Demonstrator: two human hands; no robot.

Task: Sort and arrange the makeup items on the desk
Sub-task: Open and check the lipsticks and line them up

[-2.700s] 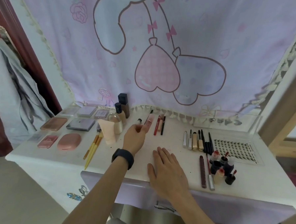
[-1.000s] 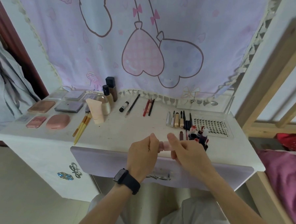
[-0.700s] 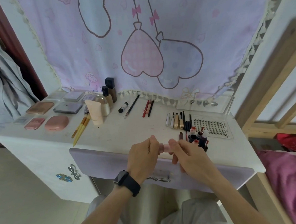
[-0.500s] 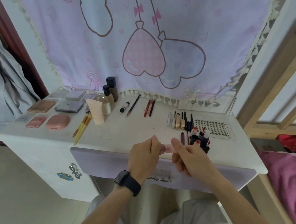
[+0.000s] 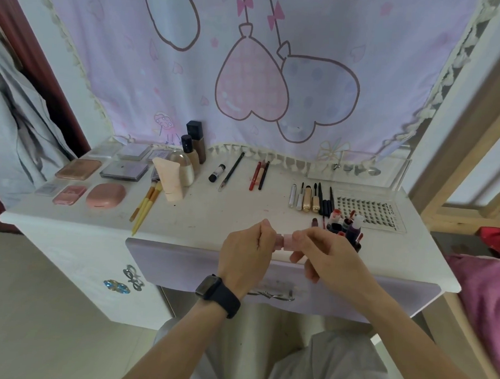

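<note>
Purple cartoon curtain (image 5: 249, 73) behind, white tabletop (image 5: 212, 216) in front. Gripping a pink tube (image 5: 286, 241) at both ends: one end inside curled left hand (image 5: 246, 255), other pinched by right hand (image 5: 323, 257) fingers (image 5: 300, 238). Held in the air over the tabletop's front edge, touching nothing else. Prob. twisting or capping it; can't tell which. Just beyond right hand: small bottles (image 5: 346, 226). Farther back: slim tubes (image 5: 307, 196), lash tray (image 5: 369, 210), pencils (image 5: 258, 175), tall bottles (image 5: 193, 148), brushes (image 5: 146, 204), compacts (image 5: 79, 168) at far left, all grouped by type. Judging by that, mostly sorted. Left to do: set this tube w/ its group, maybe by the small bottles.
</note>
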